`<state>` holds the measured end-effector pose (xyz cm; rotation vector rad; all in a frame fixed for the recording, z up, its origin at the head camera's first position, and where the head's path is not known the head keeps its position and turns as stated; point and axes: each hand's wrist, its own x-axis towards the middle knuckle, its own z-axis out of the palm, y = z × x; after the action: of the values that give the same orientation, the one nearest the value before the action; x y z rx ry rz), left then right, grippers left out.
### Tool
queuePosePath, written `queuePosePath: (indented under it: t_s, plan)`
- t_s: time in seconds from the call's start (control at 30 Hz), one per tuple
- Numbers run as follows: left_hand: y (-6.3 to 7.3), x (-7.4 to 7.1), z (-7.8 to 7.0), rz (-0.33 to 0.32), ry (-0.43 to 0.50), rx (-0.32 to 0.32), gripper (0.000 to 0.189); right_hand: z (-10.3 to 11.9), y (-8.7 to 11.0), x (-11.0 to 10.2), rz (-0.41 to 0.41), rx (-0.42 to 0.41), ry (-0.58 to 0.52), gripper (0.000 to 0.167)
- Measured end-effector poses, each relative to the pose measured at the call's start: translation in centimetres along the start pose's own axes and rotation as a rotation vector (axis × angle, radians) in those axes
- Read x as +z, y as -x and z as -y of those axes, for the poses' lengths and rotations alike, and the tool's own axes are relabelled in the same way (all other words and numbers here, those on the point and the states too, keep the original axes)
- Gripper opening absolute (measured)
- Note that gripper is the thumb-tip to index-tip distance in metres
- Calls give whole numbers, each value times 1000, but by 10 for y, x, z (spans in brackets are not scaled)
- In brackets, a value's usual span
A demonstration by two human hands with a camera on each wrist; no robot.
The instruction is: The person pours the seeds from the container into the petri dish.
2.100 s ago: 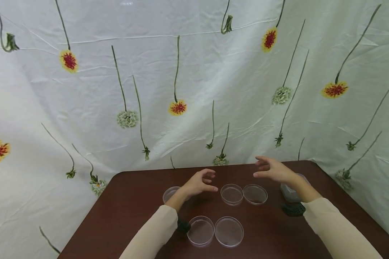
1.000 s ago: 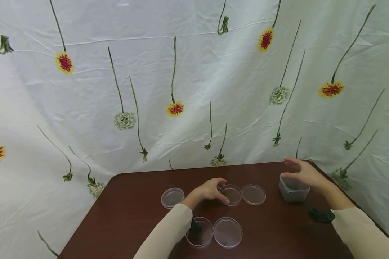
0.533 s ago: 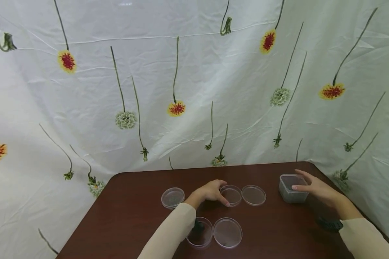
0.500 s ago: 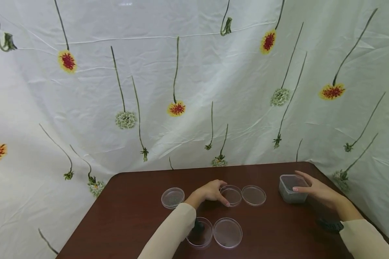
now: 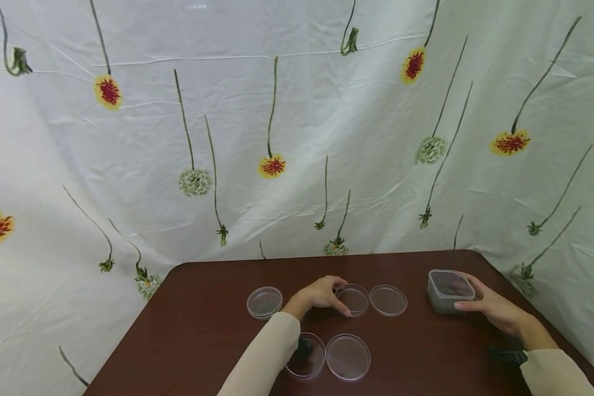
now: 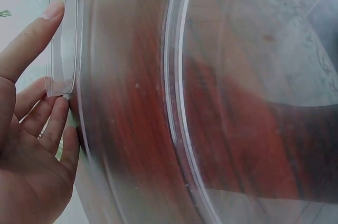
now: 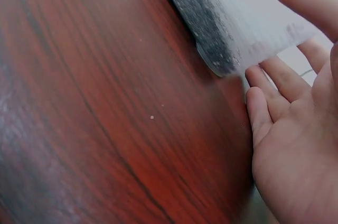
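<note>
My left hand (image 5: pixel 318 292) holds a clear petri dish (image 5: pixel 355 300) by its left side, thumb at the near edge and fingers at the far edge. In the left wrist view the thumb and fingertips meet the rim of that dish (image 6: pixel 66 49). At the right, my right hand (image 5: pixel 497 309) grips a translucent plastic tub (image 5: pixel 440 301), thumb on the near side and fingers behind. Dark, speckled grains (image 7: pixel 203 20) fill the lower part of the tub in the right wrist view. The tub stands upright with its top uncovered.
Another petri dish (image 5: pixel 388 301) sits directly right of the held one. Two more, a left dish (image 5: pixel 312 368) under the left wrist and a right dish (image 5: pixel 348 357), lie nearer. A further dish (image 5: pixel 264 302) with small specks stands at left on the brown table (image 5: pixel 203 330).
My left hand has moved right from above the table to the petri dish and taken hold of it. The right hand has gone right and down onto the tub, its fingers closing around it.
</note>
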<state>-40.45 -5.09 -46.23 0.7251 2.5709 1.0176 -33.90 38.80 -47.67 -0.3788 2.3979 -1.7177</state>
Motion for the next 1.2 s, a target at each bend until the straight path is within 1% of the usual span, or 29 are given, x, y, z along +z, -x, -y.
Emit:
queuePosePath:
  t_s: [0.2, 0.3, 0.4, 0.5, 0.67, 0.83, 1.03, 1.2]
  plan:
    - [-1, 2, 0, -1, 26, -14, 76, -3, 1, 1, -53, -12, 29, 83]
    - [0, 2, 0, -1, 50, -19, 75, -3, 0, 3, -81, -3, 35, 82]
    - [1, 2, 0, -8, 67, -18, 73, -2, -2, 4, -94, -1, 9, 84]
    - [1, 2, 1, -16, 81, -22, 72, -1, -3, 4, -91, -15, -4, 86]
    - [2, 2, 1, -9, 96, -27, 71, -1, -4, 5, -93, -22, -25, 82]
    - [1, 3, 0, -11, 98, -16, 70, 4, -6, 9, -79, -34, -56, 82]
    - [1, 3, 2, -17, 100, -19, 70, 15, -11, 16, -83, -66, -47, 82]
    - [3, 1, 2, -11, 77, -20, 70, 19, -17, 22, -87, -88, -37, 82]
